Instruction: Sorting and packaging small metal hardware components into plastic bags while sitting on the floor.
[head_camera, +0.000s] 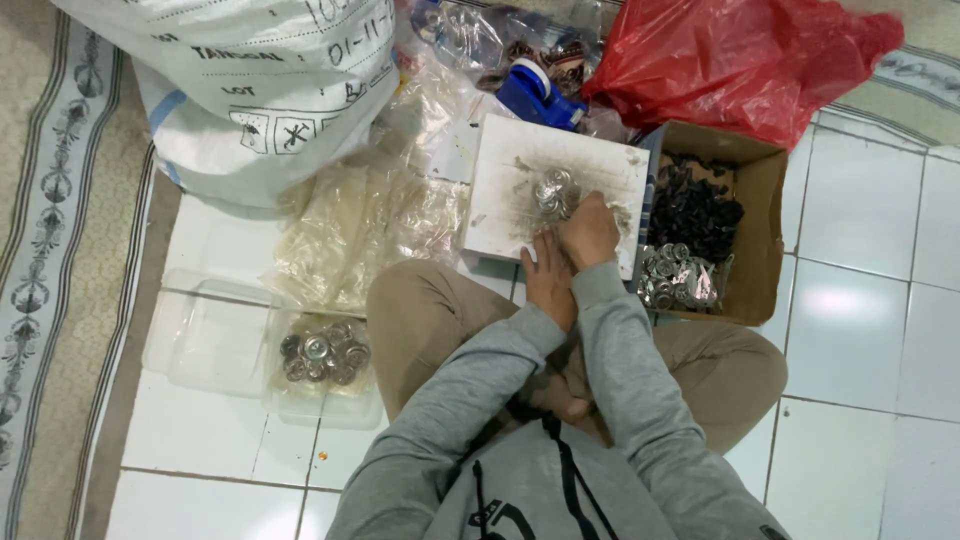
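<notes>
I sit cross-legged on a white tiled floor, in a grey hoodie. A white board (510, 170) lies in front of my knees with a small heap of shiny metal rings (552, 192) on it. My right hand (590, 232) rests on the board just below the heap, its fingers curled at the rings. Beside it, my left hand (547, 275) lies at the board's near edge with the fingers pressed against the right hand. What either hand grips is hidden.
A cardboard box (760, 200) at the right holds black parts (692, 210) and metal rings (680, 278). A clear tray (215, 335) at the left holds more rings (325, 352). Clear plastic bags (360, 225), a white sack (260, 80), a blue tape dispenser (535, 95) and a red bag (740, 60) lie behind.
</notes>
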